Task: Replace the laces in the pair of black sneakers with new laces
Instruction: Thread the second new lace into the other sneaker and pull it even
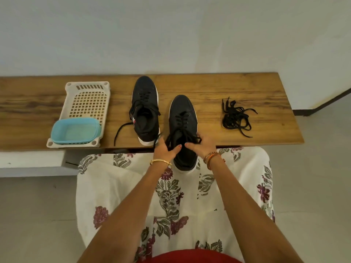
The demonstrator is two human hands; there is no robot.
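Observation:
Two black sneakers with white soles are on the wooden bench. The left sneaker lies fully on the bench, its black lace loosened and trailing to the left. The right sneaker hangs with its heel over the front edge, above my lap. My left hand grips the heel collar on the left side. My right hand pinches the black lace ends near the top eyelets. A tangled bundle of black laces lies on the bench to the right.
A white perforated plastic tray sits at the bench's left, with a light blue plastic tub in its near end. A white floral cloth covers my lap. A wall stands right behind the bench.

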